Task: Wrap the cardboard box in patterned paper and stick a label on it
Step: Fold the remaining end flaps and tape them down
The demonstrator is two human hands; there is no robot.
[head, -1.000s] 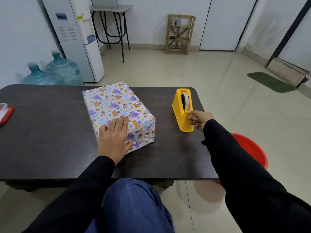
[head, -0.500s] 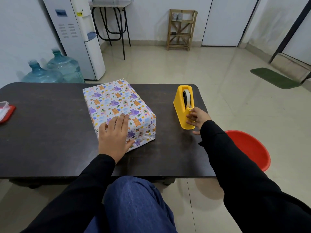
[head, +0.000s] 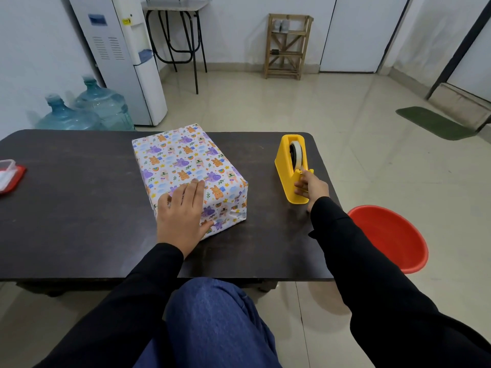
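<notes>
White paper (head: 170, 155) with purple and orange cartoon critters fully covers the cardboard box (head: 212, 166), mid dark table (head: 66, 208). Left hand (head: 180, 216) lies flat on its near end, fingers straight. Right hand (head: 312, 187) pinches the yellow tape dispenser (head: 285, 166) at its cutter end.

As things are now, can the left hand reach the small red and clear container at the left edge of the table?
Probably yes. The left hand lies flat on the wrapped box, holding nothing, and nothing stands on the table between it and the container.
</notes>
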